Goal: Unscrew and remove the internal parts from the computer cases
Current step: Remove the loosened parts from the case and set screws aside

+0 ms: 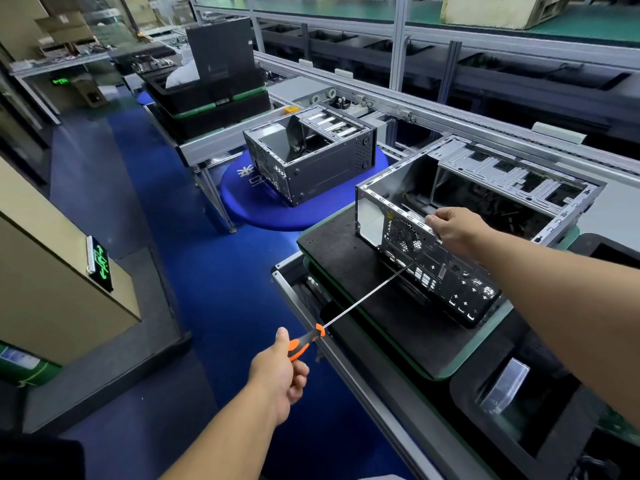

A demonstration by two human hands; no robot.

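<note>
An open metal computer case (pixel 485 188) lies on its side on a black mat (pixel 363 289), its rear panel with fan grille and ports facing me. My right hand (pixel 457 228) grips the top edge of that rear panel. My left hand (pixel 280 368) holds a long screwdriver (pixel 363 299) by its orange and black handle. The thin shaft reaches up to the rear panel, and its tip meets the panel just below the fan grille. A second, stripped case (pixel 308 157) stands further back on a blue round stool top (pixel 249 202).
The mat lies on a conveyor bench with an aluminium rail (pixel 346 362) along its near edge. Black trays (pixel 540 403) sit at the right, stacked black trays (pixel 207 95) at the back. Blue floor (pixel 207 271) lies to the left, beside a beige cabinet (pixel 52 271).
</note>
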